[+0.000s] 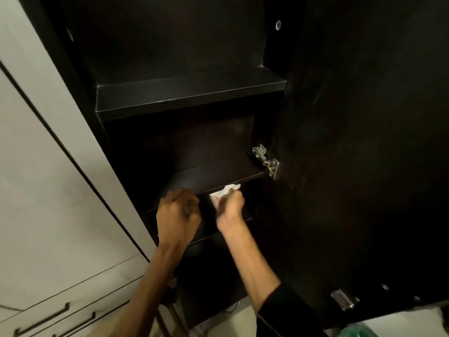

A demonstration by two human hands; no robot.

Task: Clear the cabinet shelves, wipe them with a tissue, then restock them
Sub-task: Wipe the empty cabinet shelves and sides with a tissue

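- Two bare hands reach into the dark cabinet [170, 45], whose door [364, 142] stands open on the right.
- Right hand [230, 205] is clamped around a crumpled white tissue [224, 192], just under the front edge of the middle shelf [218, 176].
- Left hand [178, 215] is curled closed beside it; whether it holds anything, I cannot tell.

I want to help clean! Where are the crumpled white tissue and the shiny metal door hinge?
crumpled white tissue [224, 193]: head view, on its bunched middle above the right hand [230, 210].
shiny metal door hinge [265, 160]: head view, on its arm.
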